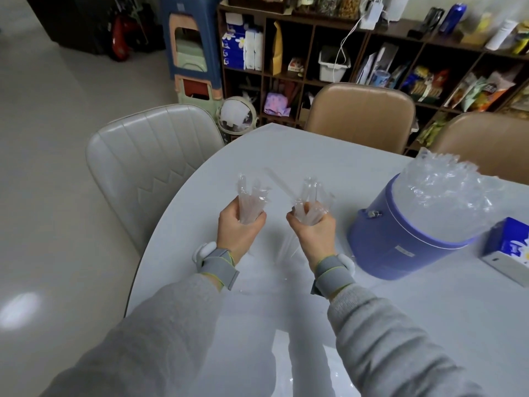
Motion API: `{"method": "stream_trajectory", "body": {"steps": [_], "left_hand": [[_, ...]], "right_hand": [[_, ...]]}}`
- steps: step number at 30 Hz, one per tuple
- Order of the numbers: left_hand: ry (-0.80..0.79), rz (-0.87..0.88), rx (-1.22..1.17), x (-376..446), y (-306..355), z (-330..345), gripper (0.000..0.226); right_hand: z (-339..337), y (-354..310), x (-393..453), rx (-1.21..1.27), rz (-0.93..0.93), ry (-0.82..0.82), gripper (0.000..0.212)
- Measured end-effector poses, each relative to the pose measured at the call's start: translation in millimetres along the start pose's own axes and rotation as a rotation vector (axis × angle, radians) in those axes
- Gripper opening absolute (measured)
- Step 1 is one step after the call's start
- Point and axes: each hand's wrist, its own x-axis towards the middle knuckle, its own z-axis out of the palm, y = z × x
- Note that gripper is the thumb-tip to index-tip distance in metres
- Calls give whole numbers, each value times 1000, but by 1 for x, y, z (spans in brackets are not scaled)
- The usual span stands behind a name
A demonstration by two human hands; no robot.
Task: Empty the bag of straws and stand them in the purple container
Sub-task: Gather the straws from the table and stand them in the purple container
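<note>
My left hand (pixel 239 229) grips a small bundle of clear wrapped straws (pixel 252 200) that fans upward from the fist. My right hand (pixel 313 234) holds a second bundle of clear straws (pixel 310 200) the same way, about a hand's width to the right. Both hands hover over the pale table. The purple container (pixel 398 245) stands to the right of my right hand, packed with many clear wrapped straws (pixel 446 193) that stick up above its rim. A thin clear bag (pixel 286 250) lies flat on the table beneath and between my hands, hard to make out.
A blue and white tissue pack (pixel 509 250) lies at the right edge of the white table (pixel 286 156). A grey chair (pixel 148 156) stands at the left, two tan chairs (pixel 360 116) at the far side. Cluttered shelves (pixel 400 53) fill the background.
</note>
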Motion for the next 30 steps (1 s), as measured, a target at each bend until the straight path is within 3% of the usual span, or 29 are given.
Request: {"method": "stream_trajectory", "body": {"steps": [5,10,12,15,21,24,27,30], "left_hand": [[-125,23,151,19,7,0,9],[-580,279,1075,63,36,-9,13],[-770,366,1268,86,45,0,25],[-896,443,1468,112,46,19,34],[-1035,484,1609,159,8,76,50],[-1017,489,1555,167,-11,89,52],[-1061,522,1570,170,-35,102,60],[-1065,572,1535,166,-47,109,51]], "right_hand": [[-9,-8,14,-231,-71,61,8],[-28,-21,42,-834,110,26,13],[-35,-22,55,-931,222,20,12],[-34,-13,69,-996,289,-47,11],[-15,37,107,-960,328,-24,35],[-16,55,119,-870,307,44,36],[-21,70,131,-983,382,35,36],[-21,76,135,-1011,385,9,32]]}}
